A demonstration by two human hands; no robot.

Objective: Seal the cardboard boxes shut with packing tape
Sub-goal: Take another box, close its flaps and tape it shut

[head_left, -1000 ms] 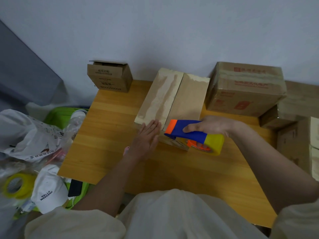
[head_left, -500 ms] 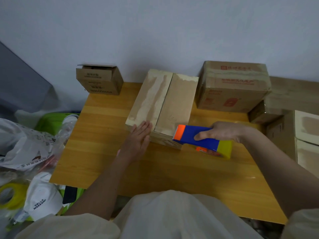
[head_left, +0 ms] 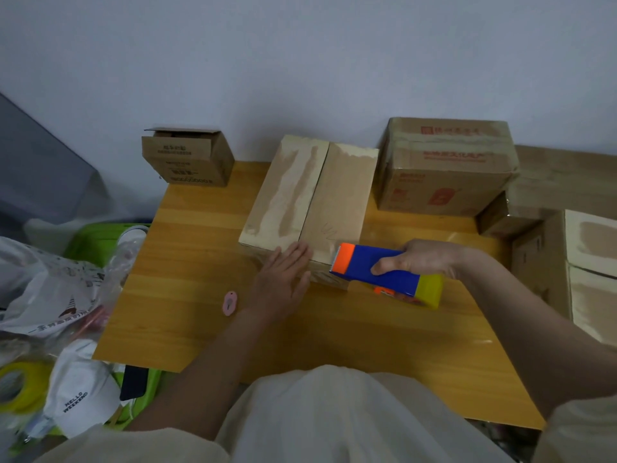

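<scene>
A long cardboard box [head_left: 320, 195] lies on the wooden table [head_left: 187, 295], its two top flaps closed with the seam running away from me. My left hand [head_left: 283, 275] presses flat with straight fingers on the box's near left corner. My right hand [head_left: 417, 259] grips a blue, orange and yellow tape dispenser [head_left: 384, 272], whose orange front end sits at the near edge of the right flap. The tape roll itself is mostly hidden under the dispenser.
A small open box [head_left: 188, 158] stands at the table's far left corner. Printed boxes [head_left: 447, 165] and several more cartons [head_left: 587, 262] stack at the right. A pink cutter [head_left: 229, 303] lies near my left wrist. Bags, a white cap [head_left: 83, 392] and a yellow tape roll [head_left: 16, 382] crowd the left.
My right hand has shifted the dispenser right and slightly back from the seam toward the right flap's near edge. My left hand stays pressed on the box corner. The pink cutter is now uncovered.
</scene>
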